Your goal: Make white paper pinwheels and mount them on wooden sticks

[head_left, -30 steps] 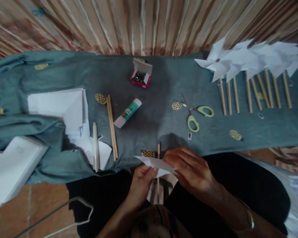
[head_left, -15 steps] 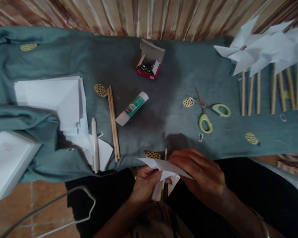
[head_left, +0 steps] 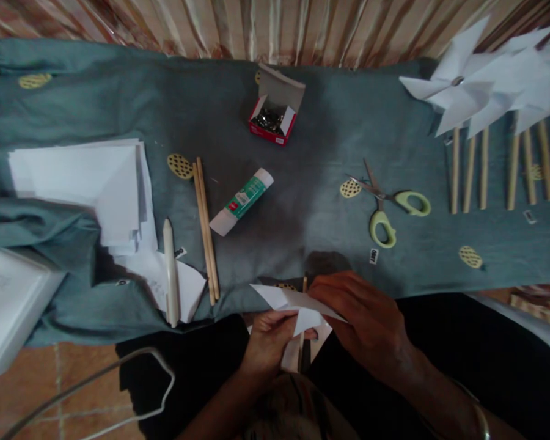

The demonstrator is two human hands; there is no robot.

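Close to my body, at the cloth's front edge, I hold a white paper pinwheel (head_left: 308, 321) tilted on a thin wooden stick (head_left: 305, 283). My left hand (head_left: 266, 343) is closed on its near left part, thumb lying along the paper. From the right, my right hand (head_left: 366, 318) curls its fingers over a blade; the fingertips are partly hidden behind the paper. More white paper shows below, near my lap. Beyond my hands lie a green and white glue stick (head_left: 242, 201) and open scissors (head_left: 382, 198) with light green handles.
A red box (head_left: 269, 127) of small metal pieces stands open at the back. Finished pinwheels (head_left: 465, 95) lie at the right. On the left are stacked paper (head_left: 77, 174), two wooden sticks (head_left: 205, 229), a pale utility knife (head_left: 170, 275) and a white block-like object (head_left: 16, 305).
The camera view has shifted slightly. The pinwheel has turned a little in my hands, and my right hand has moved slightly left; both hands keep their hold.
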